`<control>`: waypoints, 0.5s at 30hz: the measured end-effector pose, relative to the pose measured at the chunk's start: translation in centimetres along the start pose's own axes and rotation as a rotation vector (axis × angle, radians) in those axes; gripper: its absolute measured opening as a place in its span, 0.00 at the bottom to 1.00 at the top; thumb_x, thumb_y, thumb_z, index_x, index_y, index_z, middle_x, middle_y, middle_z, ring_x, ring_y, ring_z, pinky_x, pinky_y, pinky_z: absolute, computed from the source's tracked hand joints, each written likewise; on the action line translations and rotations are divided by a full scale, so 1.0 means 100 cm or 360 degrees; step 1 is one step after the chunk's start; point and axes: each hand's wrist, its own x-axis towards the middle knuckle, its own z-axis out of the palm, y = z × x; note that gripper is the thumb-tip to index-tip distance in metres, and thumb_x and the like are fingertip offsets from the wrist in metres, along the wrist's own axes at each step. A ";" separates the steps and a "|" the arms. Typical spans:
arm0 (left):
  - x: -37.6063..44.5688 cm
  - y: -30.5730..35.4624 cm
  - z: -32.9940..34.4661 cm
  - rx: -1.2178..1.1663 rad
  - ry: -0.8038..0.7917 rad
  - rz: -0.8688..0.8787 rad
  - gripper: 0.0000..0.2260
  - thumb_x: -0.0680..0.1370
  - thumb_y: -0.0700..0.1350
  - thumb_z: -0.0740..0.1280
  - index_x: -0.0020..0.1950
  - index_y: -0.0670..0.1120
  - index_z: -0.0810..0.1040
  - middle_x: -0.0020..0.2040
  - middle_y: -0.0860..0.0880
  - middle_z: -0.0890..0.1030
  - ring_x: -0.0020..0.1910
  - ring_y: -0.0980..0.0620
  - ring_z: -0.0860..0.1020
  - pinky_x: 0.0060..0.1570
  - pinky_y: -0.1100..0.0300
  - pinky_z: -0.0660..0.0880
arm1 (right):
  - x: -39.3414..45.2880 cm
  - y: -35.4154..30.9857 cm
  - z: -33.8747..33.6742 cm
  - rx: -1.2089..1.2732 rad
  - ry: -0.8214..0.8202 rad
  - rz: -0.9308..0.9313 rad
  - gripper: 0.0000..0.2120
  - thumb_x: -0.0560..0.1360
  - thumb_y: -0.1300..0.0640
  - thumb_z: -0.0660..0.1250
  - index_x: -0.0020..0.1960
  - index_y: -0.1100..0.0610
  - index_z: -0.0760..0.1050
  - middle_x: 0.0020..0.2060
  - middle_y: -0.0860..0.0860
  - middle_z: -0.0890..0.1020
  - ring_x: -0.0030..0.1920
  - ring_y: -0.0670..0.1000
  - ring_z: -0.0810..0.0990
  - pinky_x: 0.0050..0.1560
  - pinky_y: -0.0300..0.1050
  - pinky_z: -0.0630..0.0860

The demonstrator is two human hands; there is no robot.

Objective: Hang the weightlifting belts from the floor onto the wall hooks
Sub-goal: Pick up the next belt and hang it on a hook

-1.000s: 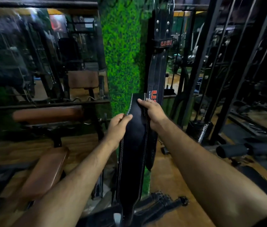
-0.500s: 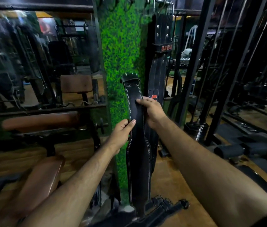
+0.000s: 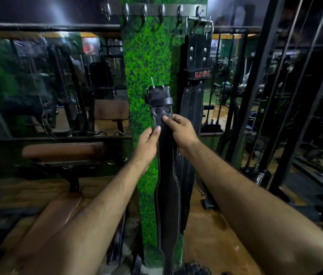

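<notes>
Both hands hold a black leather weightlifting belt with white stitching (image 3: 166, 187) upright before the green turf-covered pillar (image 3: 148, 62): the left hand (image 3: 148, 143) and right hand (image 3: 180, 130) pinch it below the buckle (well under the metal hook rail (image 3: 152, 10)), beside a hung black USI belt (image 3: 196, 80).

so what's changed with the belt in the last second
Both hands, left hand and right hand, have raised the black belt, so its buckle end now sits closer to the hook rail. The hanging belt stays on its hook.
</notes>
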 end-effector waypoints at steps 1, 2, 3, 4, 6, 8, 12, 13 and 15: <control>0.006 0.009 0.002 0.0002 0.0046 0.0032 0.30 0.79 0.61 0.65 0.73 0.42 0.72 0.70 0.48 0.76 0.69 0.53 0.74 0.73 0.53 0.68 | 0.003 -0.003 -0.002 0.0017 -0.0035 -0.0052 0.05 0.81 0.62 0.66 0.47 0.59 0.79 0.40 0.55 0.84 0.39 0.50 0.82 0.43 0.44 0.81; 0.012 0.017 0.004 0.0036 0.0054 0.0082 0.27 0.79 0.60 0.65 0.70 0.42 0.75 0.66 0.48 0.80 0.66 0.52 0.77 0.71 0.53 0.71 | 0.006 -0.006 -0.004 0.0021 -0.0061 -0.0107 0.04 0.81 0.62 0.66 0.49 0.61 0.79 0.42 0.56 0.83 0.41 0.51 0.82 0.46 0.45 0.81; 0.014 0.026 0.006 0.0078 0.0042 0.0132 0.23 0.80 0.58 0.65 0.65 0.43 0.79 0.61 0.47 0.83 0.62 0.52 0.80 0.68 0.53 0.73 | 0.011 -0.010 -0.007 0.0003 -0.0085 -0.0154 0.05 0.81 0.62 0.66 0.51 0.63 0.79 0.43 0.57 0.83 0.44 0.52 0.82 0.48 0.46 0.80; 0.017 0.029 0.007 0.0102 0.0023 0.0153 0.17 0.81 0.55 0.64 0.60 0.43 0.81 0.56 0.47 0.85 0.58 0.51 0.81 0.64 0.54 0.76 | 0.014 -0.012 -0.009 -0.0039 -0.0103 -0.0192 0.06 0.81 0.61 0.67 0.52 0.65 0.79 0.45 0.59 0.82 0.45 0.54 0.81 0.50 0.49 0.79; 0.018 0.035 0.012 0.0109 -0.0042 0.0208 0.11 0.83 0.49 0.63 0.55 0.45 0.82 0.53 0.46 0.85 0.55 0.49 0.83 0.60 0.53 0.78 | 0.022 -0.017 -0.015 -0.0135 -0.0143 -0.0276 0.11 0.80 0.60 0.68 0.53 0.69 0.78 0.47 0.61 0.82 0.47 0.56 0.81 0.53 0.52 0.79; 0.022 0.037 0.016 0.0064 -0.0015 0.0226 0.10 0.83 0.48 0.64 0.52 0.44 0.80 0.50 0.44 0.85 0.51 0.49 0.83 0.56 0.52 0.78 | 0.029 -0.023 -0.018 -0.0184 -0.0153 -0.0372 0.13 0.78 0.59 0.70 0.52 0.70 0.78 0.46 0.61 0.83 0.47 0.56 0.81 0.52 0.53 0.79; 0.030 0.029 0.016 -0.0019 -0.0021 0.0177 0.15 0.79 0.52 0.68 0.49 0.39 0.78 0.47 0.41 0.81 0.48 0.45 0.78 0.52 0.49 0.75 | 0.038 -0.036 -0.009 -0.0190 0.0034 -0.0564 0.15 0.77 0.58 0.73 0.35 0.61 0.73 0.31 0.50 0.74 0.35 0.46 0.71 0.38 0.43 0.71; 0.031 0.025 0.015 -0.0085 -0.0045 0.0119 0.15 0.79 0.52 0.69 0.50 0.39 0.79 0.49 0.41 0.82 0.50 0.45 0.80 0.55 0.49 0.75 | 0.042 -0.039 -0.005 -0.0188 0.0104 -0.0611 0.16 0.77 0.59 0.73 0.34 0.56 0.71 0.28 0.45 0.72 0.32 0.43 0.69 0.35 0.39 0.69; 0.029 0.017 0.015 -0.0189 -0.0064 0.0032 0.09 0.81 0.47 0.67 0.52 0.42 0.82 0.51 0.43 0.84 0.54 0.47 0.81 0.60 0.50 0.76 | 0.047 -0.041 0.001 -0.0207 0.0208 -0.0690 0.17 0.76 0.59 0.74 0.33 0.54 0.71 0.26 0.42 0.70 0.30 0.42 0.67 0.33 0.37 0.67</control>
